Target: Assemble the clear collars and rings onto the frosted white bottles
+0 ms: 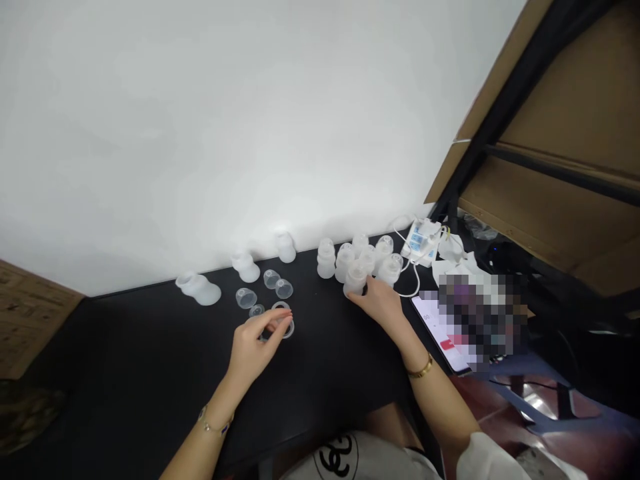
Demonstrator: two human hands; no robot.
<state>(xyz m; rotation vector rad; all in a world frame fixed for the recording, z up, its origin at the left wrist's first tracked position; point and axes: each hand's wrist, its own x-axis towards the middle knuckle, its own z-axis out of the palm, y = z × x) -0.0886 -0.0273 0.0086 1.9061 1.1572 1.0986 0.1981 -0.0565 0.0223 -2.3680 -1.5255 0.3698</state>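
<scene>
My left hand (pixel 255 350) hovers over the black table (pixel 150 360), its fingertips pinching a clear plastic ring (pixel 281 316) above a small transparent cup (pixel 287 329). More transparent cups (pixel 246 298) lie close by, upended or tilted. My right hand (pixel 380 301) grips a frosted white bottle (pixel 356 279) at the front of a tight cluster of similar bottles (pixel 367 257). Farther left, two frosted funnel-shaped pieces (pixel 197 289) lie on their sides. Another (pixel 246 268) rests near the wall.
A white wall (pixel 200 133) rises behind the table. At right, a white electrical unit with cables (pixel 423 241) sits beside a phone (pixel 434 327), partly covered by a pixelated patch (pixel 480 320). Cardboard panels on a dark frame (pixel 545 133) stand beyond.
</scene>
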